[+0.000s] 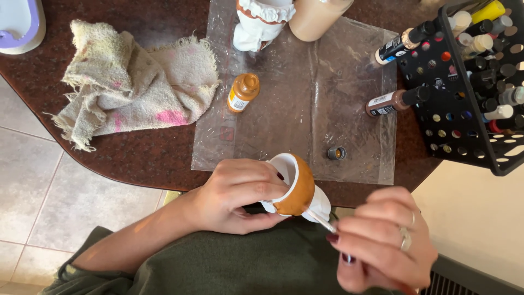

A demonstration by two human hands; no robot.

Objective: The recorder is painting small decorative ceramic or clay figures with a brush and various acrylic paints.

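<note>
While a crumpled cream terry rag [134, 79] with pink stains lies at the left of the dark stone counter [147, 155], the left hand [234, 194] curls closed around one white ceramic figure [295, 188], partly painted orange-brown, held just off the counter's near edge. One orange paint bottle [243, 93] with a white label stands on the clear plastic sheet [327, 82]; one small loose cap [337, 153] lies nearer. Two dark-capped, white-labelled bottles [396, 101] lie beside the black perforated rack [464, 125]. The right hand [382, 240] pinches one thin paintbrush [322, 221], tip touching the figure.
</note>
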